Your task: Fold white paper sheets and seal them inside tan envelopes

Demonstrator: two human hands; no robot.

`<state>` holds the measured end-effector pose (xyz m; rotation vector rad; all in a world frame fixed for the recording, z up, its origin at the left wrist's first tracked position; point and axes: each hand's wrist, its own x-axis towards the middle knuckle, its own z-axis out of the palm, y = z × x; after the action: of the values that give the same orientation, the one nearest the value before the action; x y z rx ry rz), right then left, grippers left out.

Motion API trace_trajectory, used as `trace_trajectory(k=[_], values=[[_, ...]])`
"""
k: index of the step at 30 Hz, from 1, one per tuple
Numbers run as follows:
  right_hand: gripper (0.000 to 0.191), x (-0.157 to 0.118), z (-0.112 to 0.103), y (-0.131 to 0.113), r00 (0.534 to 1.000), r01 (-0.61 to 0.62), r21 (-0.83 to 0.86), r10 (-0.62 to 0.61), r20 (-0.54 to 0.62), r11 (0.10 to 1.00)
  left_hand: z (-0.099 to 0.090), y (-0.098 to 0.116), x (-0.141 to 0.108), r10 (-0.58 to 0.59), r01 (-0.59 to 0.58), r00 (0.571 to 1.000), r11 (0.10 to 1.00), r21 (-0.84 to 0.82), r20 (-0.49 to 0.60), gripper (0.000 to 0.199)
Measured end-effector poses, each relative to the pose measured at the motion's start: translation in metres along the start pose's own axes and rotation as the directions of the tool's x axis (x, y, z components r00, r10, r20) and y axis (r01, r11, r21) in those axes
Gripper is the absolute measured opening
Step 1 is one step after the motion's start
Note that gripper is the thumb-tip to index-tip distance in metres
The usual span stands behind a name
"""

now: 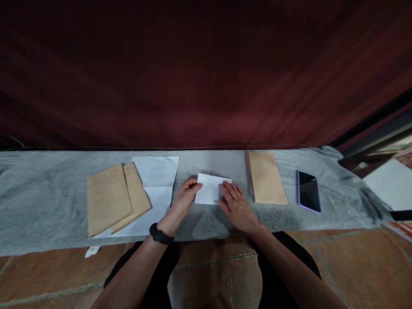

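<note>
A small folded white paper (210, 189) lies on the grey cloth in front of me. My left hand (186, 194), with a black band on its wrist, pinches the paper's left edge between thumb and fingers. Across the right part of the paper rests my right hand (237, 205), its fingers stretched out and lying flat. Brown envelopes (107, 199) overlap on the left, on top of larger white sheets (159, 171). To the right of my right hand sits a stack of brown envelopes (266, 177).
A phone with a purple case (309, 191) lies on the grey cloth (344, 193) at the right. Behind the cloth hangs a dark red curtain (206, 86). A white scrap (92, 251) is on the tiled floor at the lower left.
</note>
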<state>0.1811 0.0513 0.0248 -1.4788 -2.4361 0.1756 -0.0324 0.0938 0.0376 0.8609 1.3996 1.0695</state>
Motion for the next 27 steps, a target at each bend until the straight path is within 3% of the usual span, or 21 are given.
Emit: trace_trajectory(k=[2,5,7,9,11,13,15,16,18,20,22,24,27], values=[[0.068,0.003,-0.005,-0.007,0.997,0.072,0.04,-0.071,-0.015,0.997,0.003,0.005,-0.006,-0.02,0.02,1.0,0.989,-0.145,-0.002,0.024],[0.056,0.01,-0.012,-0.015,0.996,0.068,0.091,-0.062,-0.066,0.994,0.007,0.013,-0.013,0.002,0.037,0.992,0.951,-0.308,0.126,0.03],[0.047,0.016,-0.015,-0.014,0.992,0.018,0.22,0.011,-0.127,0.975,0.009,0.015,-0.016,0.025,0.063,0.977,0.915,-0.398,0.213,0.035],[0.038,0.024,-0.019,-0.011,0.966,-0.066,0.459,0.172,-0.194,0.886,0.011,0.014,-0.017,0.043,0.059,0.974,0.897,-0.438,0.221,0.039],[0.032,0.031,-0.022,-0.009,0.902,-0.127,0.742,0.388,-0.19,0.658,0.014,0.011,-0.019,0.062,0.006,0.988,0.902,-0.431,0.143,0.039],[0.03,0.037,-0.021,-0.009,0.833,-0.101,0.949,0.547,-0.084,0.299,0.018,0.006,-0.021,0.061,-0.029,0.996,0.906,-0.423,0.062,0.045],[0.028,0.041,-0.018,-0.013,0.8,-0.032,0.997,0.597,0.065,-0.065,0.022,0.002,-0.023,0.036,-0.013,0.998,0.901,-0.433,0.044,0.051],[0.028,0.041,-0.016,-0.015,0.797,-0.012,0.98,0.59,0.13,-0.2,0.023,0.0,-0.023,0.022,0.007,0.998,0.899,-0.438,0.061,0.054],[0.028,0.039,-0.011,-0.019,0.803,-0.021,0.935,0.551,0.227,-0.355,0.023,-0.002,-0.022,0.009,0.034,0.996,0.894,-0.446,0.093,0.062],[0.029,0.037,-0.009,-0.019,0.807,-0.066,0.911,0.515,0.288,-0.406,0.018,-0.003,-0.018,0.007,0.025,0.997,0.908,-0.419,0.076,0.077],[0.032,0.034,-0.009,-0.014,0.79,-0.107,0.908,0.52,0.325,-0.404,0.009,-0.003,-0.011,0.02,-0.007,0.999,0.945,-0.326,0.038,0.092],[0.038,0.032,-0.01,-0.006,0.756,-0.153,0.919,0.556,0.345,-0.362,-0.003,-0.001,-0.003,0.052,-0.044,0.998,0.981,-0.191,0.036,0.103],[0.043,0.03,-0.008,0.006,0.735,-0.254,0.94,0.586,0.342,-0.229,-0.019,-0.001,0.008,0.074,-0.069,0.989,0.997,-0.038,0.129,0.107]])
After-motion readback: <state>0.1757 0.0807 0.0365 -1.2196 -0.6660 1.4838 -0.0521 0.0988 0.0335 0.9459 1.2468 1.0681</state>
